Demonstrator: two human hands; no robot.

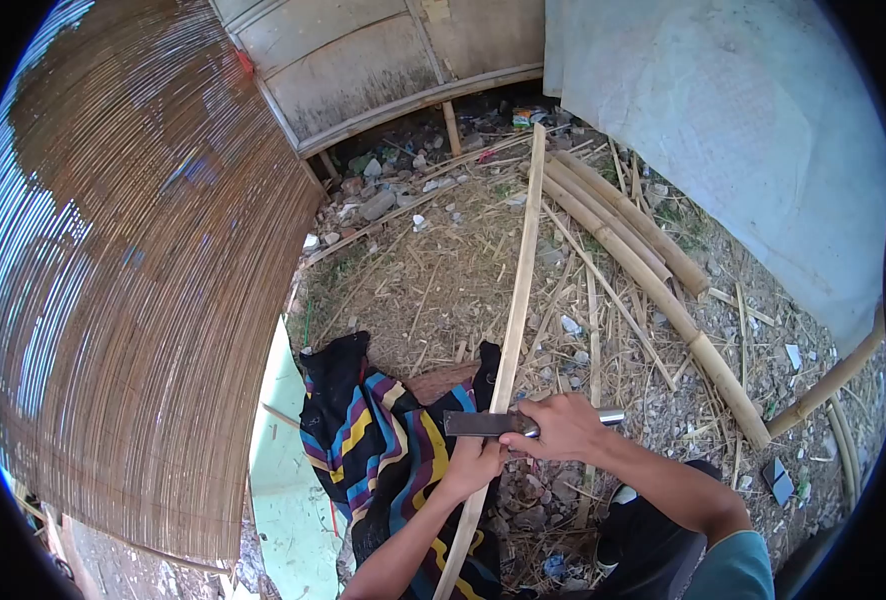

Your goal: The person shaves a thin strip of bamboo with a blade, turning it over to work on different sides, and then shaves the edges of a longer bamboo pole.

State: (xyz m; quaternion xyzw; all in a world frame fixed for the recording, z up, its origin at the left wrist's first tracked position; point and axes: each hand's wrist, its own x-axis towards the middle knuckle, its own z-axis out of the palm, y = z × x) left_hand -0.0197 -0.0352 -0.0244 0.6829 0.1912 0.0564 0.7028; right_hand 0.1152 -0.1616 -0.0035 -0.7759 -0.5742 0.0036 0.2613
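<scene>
While the right forearm angles up and left from the teal sleeve [734, 569] at lower right, the left one rises from the bottom edge, left of center. Hands meet just below frame center, wrists close together.

Right hand [561, 426]: fingers clenched around the handle of the broad-bladed tool [471, 424], held roughly level. Blade points left, shiny handle end sticks out right of the fist. Left hand [475, 466]: closed on the bamboo strip [519, 300], just below the blade; exact fingertip contact hidden.

Strip runs from upper center down through the left-hand grip to the bottom edge, blade lying across it. Can't tell whether the edge has cut in. Striped cloth [383, 440] sits behind and left of the hands; bamboo poles [663, 292] lie at right.

Markings: small green-and-orange packet [522, 118] at upper center, print too small to read. No legible writing on tool or strip.
</scene>
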